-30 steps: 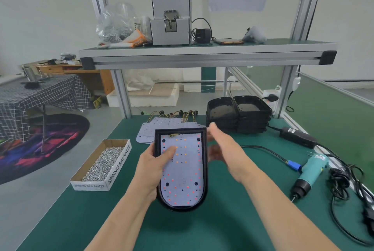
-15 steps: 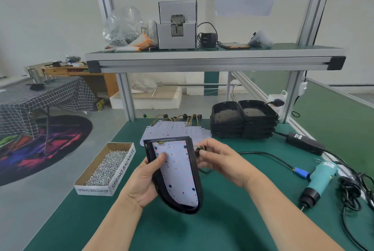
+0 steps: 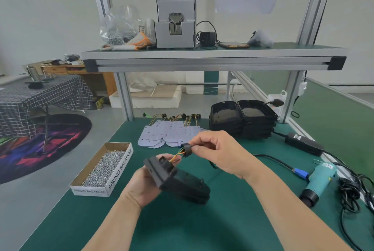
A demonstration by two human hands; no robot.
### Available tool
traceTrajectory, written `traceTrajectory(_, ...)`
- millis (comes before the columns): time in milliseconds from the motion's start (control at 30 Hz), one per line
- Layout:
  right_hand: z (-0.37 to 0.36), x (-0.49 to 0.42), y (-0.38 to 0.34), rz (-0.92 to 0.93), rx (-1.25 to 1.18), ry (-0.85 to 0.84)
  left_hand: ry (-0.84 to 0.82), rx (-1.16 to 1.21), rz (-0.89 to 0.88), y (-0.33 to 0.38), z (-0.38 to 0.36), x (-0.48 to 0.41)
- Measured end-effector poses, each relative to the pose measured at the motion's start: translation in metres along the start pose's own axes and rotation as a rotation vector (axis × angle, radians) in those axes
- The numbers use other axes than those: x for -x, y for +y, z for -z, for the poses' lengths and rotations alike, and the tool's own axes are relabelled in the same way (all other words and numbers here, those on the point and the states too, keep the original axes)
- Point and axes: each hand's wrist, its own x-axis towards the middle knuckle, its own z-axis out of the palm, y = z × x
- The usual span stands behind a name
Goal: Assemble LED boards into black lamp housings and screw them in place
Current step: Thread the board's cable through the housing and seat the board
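My left hand (image 3: 141, 187) grips a black lamp housing (image 3: 182, 184) from below, above the green bench, its dark back turned up so the LED board inside is hidden. Orange, yellow and green wires run from the housing's top end to a small black connector (image 3: 186, 149), which my right hand (image 3: 218, 152) pinches between thumb and fingers. A fan of loose LED boards (image 3: 168, 132) with wire tails lies behind the hands. Two stacks of empty black housings (image 3: 242, 119) stand at the back right.
An open cardboard box of screws (image 3: 101, 171) sits at the left edge of the bench. A teal electric screwdriver (image 3: 317, 182) with its cables lies on the right, near a black power adapter (image 3: 303, 143). An overhead shelf (image 3: 212, 58) carries a screw feeder.
My left hand has turned the housing over, so the LED board face no longer shows. My right hand has drawn the connector and wires out past the housing's top end and lifted them.
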Motion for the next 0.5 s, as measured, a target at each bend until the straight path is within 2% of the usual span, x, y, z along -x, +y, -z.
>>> traceTrajectory(67, -0.004, -0.001, -0.002, 0.045, 0.196, 0.02, 0.14, -0.163, 0.018, 0.002, 0.0, -0.003)
traceTrajectory(167, -0.012, -0.003, -0.004, 0.103, 0.408, 0.019, 0.372, -0.189, 0.006, 0.014, 0.009, 0.0)
traceTrajectory(233, -0.018, -0.005, -0.005, 0.112, 0.478, 0.017, 0.485, -0.243, -0.14, 0.034, 0.012, 0.008)
traceTrajectory(300, -0.025, -0.009, -0.007, 0.12, 0.507, 0.016, 0.515, -0.413, -0.384, 0.055, 0.003, 0.025)
traceTrajectory(367, -0.032, -0.013, -0.01, 0.128, 0.54, 0.0, 0.383, -0.846, -0.598, 0.073, -0.021, 0.049)
traceTrajectory(467, -0.043, -0.019, -0.018, 0.132, 0.599, -0.018, 0.002, -1.618, -0.566, 0.077, -0.06, 0.062)
traceTrajectory(500, -0.045, -0.022, -0.02, 0.139, 0.611, -0.025, -0.058, -1.8, -0.533, 0.07, -0.068, 0.057)
